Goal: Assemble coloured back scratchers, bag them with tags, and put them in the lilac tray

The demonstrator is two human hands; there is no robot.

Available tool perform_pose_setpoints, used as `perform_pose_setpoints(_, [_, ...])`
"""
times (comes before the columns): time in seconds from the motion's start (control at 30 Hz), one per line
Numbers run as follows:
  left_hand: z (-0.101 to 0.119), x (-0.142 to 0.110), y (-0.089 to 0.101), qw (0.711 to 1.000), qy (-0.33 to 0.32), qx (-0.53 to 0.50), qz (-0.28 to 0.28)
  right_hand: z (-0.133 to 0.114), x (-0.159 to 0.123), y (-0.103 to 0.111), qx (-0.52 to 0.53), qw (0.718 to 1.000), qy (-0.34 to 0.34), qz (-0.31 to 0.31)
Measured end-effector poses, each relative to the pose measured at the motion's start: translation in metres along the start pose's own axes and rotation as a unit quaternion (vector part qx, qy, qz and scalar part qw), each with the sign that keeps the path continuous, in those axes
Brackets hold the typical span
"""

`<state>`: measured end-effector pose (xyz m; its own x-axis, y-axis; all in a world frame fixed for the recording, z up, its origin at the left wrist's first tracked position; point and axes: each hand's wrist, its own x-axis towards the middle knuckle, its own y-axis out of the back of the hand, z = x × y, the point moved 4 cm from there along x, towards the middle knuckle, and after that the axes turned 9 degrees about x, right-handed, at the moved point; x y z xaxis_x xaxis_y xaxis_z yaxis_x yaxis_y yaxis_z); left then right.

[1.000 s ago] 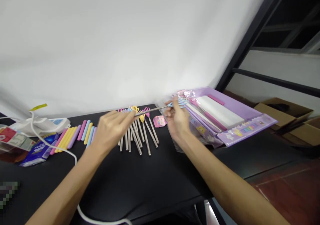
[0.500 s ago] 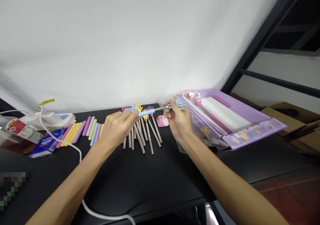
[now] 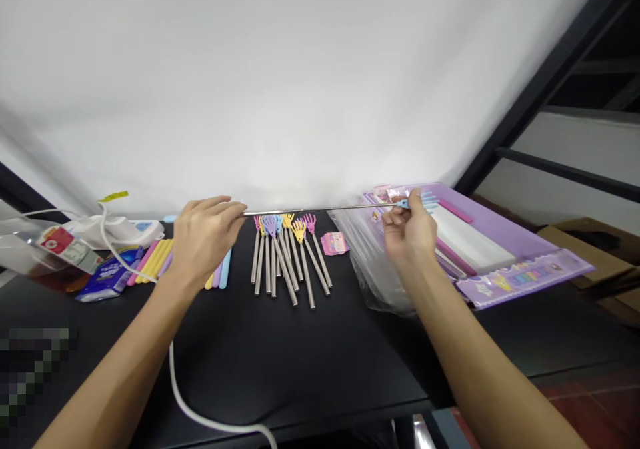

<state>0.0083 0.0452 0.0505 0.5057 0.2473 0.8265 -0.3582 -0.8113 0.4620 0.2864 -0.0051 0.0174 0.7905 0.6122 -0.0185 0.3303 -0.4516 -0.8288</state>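
A telescopic back scratcher [image 3: 320,208] with a thin metal rod is stretched out level above the table. My left hand [image 3: 205,239] is closed around its handle end, and a light blue tip of the handle pokes out to the left. At the other end, my right hand [image 3: 413,236] pinches the base of the light blue claw head. Between and below the hands lie several metal rods with coloured claw heads [image 3: 283,256]. Pastel handle sleeves [image 3: 157,259] lie in a row, partly hidden by my left hand and forearm.
A purple display box [image 3: 525,236] with wrapped items stands at the right, beside clear plastic bags [image 3: 373,276]. Small pink cards [image 3: 334,243] lie near the rods. At the left are a blue packet [image 3: 110,279], a power strip [image 3: 125,230] and a white cable [image 3: 200,421].
My hands have moved apart, left hand leftward and right hand rightward, drawing the back scratcher's rod out much longer. The view has shifted slightly.
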Motion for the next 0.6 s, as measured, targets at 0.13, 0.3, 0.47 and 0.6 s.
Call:
perform_pose_setpoints(0.13, [0.013, 0.002, 0.005, 0.996, -0.084, -0.035, -0.013, 0.0, 0.006, -0.001, -0.003, 0.998, -0.046, -0.03])
perform_pose_setpoints(0.3, [-0.006, -0.002, 0.006, 0.999, -0.039, 0.008, 0.005, -0.017, 0.022, 0.012, 0.009, 1.0, 0.004, 0.03])
perform_pose_setpoints(0.47, [0.008, 0.001, 0.006, 0.998, -0.06, -0.006, 0.011, -0.018, 0.029, 0.015, 0.023, 0.999, -0.014, 0.044])
perform_pose_setpoints(0.6, [0.032, 0.006, 0.009, 0.996, -0.077, -0.023, 0.032, -0.022, 0.03, 0.013, 0.006, 1.0, 0.015, 0.026])
